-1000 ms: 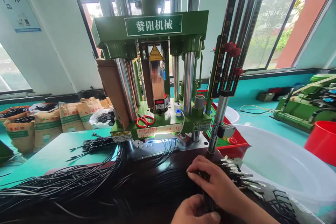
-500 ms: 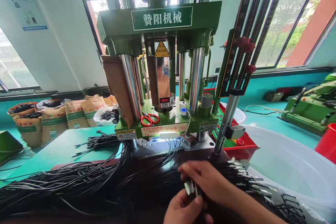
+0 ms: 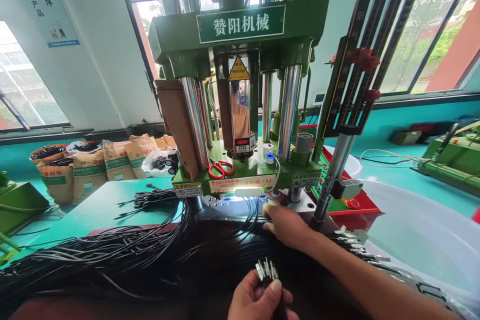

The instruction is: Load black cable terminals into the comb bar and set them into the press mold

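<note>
My left hand (image 3: 258, 297) is closed round a small bunch of cable connectors (image 3: 267, 270), their silvery metal ends pointing up and away from me. My right hand (image 3: 287, 225) reaches forward to the front edge of the green press's metal bed (image 3: 225, 208). Its fingers are curled and somewhat blurred; whatever they pinch is too small or hidden to make out. Just left of it, several thin black cables (image 3: 250, 215) run out of the lit gap beneath the press (image 3: 240, 35) and droop over the dark worktop.
A large heap of black cables (image 3: 93, 255) spreads over the left side. Rows of metal-tipped cables (image 3: 356, 245) lie at the right, beside a big white tub (image 3: 423, 240). Red-handled scissors (image 3: 221, 170) rest on the press ledge. Filled sacks (image 3: 90, 167) stand behind.
My right hand has left the connector bunch and moved forward to the press bed. My left hand still holds the bunch, slightly lower. The view has shifted a little to the left.
</note>
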The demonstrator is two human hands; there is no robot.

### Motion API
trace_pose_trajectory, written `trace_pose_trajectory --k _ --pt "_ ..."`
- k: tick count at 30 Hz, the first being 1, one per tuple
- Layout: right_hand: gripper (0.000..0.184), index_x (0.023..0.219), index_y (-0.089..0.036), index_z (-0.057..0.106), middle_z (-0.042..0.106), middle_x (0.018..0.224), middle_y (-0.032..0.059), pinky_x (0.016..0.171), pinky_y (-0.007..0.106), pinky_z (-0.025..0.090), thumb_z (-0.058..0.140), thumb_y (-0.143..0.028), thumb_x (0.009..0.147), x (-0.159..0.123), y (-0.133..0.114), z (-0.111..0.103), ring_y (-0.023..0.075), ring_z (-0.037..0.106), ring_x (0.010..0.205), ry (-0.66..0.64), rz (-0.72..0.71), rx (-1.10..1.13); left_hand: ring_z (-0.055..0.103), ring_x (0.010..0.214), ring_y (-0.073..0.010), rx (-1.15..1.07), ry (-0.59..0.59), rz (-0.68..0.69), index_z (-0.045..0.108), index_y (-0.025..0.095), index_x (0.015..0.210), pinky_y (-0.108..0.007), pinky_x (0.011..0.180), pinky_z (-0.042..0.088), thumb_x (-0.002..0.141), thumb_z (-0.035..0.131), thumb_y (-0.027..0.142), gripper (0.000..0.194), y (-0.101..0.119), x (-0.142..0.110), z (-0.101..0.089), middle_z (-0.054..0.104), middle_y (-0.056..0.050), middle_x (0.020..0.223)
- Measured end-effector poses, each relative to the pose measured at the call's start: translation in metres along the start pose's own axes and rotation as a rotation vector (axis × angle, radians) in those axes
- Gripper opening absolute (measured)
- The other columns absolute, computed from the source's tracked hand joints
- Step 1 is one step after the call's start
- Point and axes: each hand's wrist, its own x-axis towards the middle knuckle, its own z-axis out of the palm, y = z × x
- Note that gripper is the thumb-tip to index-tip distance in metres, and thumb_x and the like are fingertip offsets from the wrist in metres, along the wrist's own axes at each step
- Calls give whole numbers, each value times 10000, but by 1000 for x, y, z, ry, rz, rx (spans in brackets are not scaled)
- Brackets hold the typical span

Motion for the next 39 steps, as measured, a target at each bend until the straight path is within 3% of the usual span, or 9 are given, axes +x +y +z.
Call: trace_pose_trajectory --k 5,8,11,13,16,21,27,33,39 --pt "250 892 -170 616 644 915 91 719 320 409 587 -95 655 -40 14 -50 243 593 844 -90 -48 -40 541 403 -89 58 -39 -1 508 160 772 -190 398 364 486 830 516 559 4 0 -1 635 -6 619" --pt "305 918 -199 653 669 913 53 718 299 432 529 -87 663 -72 23 -71 215 602 824 -197 -1 210 508 385 -70 80 -57 -15 525 153 787 -183 387 335 511 823 496 531 4 1 0 624 1 613" --pt "367 1097 -213 625 667 822 20 578 254 438 557 -185 737 -114 32 -66 170 588 674 -150 271 637 500 377 -70 108 -76 -14 542 147 805 -189 391 320 550 808 483 499 3 0 -1 611 7 605" --pt "493 1259 -212 522 573 602 -34 453 225 376 592 -361 795 -141 36 -51 130 500 503 -104 464 898 505 378 -73 130 -89 -2 556 139 804 -194 397 320 567 805 470 478 2 0 -2 604 5 600" --pt "652 1314 -193 467 496 529 -61 375 195 278 646 -500 768 -167 30 -23 86 394 415 -42 531 1143 508 381 -70 160 -115 3 579 124 800 -193 402 332 561 814 463 476 2 0 -2 591 5 604" --pt "553 1193 -201 598 538 605 -20 359 196 279 576 -583 794 -159 -4 5 70 392 410 176 538 1401 487 372 -56 263 -117 7 613 110 786 -182 403 349 566 810 471 466 5 0 2 535 30 552" --pt "553 1247 -173 542 506 549 -43 328 160 255 570 -531 826 -138 -19 8 42 351 365 164 419 1409 470 379 -51 346 -60 -8 658 95 783 -185 414 356 535 818 488 492 10 -6 9 543 17 540" --pt "534 1253 -279 473 547 719 -45 285 128 236 632 -491 789 -141 -18 4 19 355 356 218 382 1352 468 379 -50 351 -89 1 639 93 746 -179 397 330 585 779 515 472 10 -7 6 534 9 551" --pt "461 1208 -208 503 500 570 -63 298 131 267 531 -509 860 -140 -22 5 31 349 348 194 401 1453 450 351 -37 367 -120 -16 589 112 746 -165 359 273 624 749 520 455 8 -4 4 540 17 581"
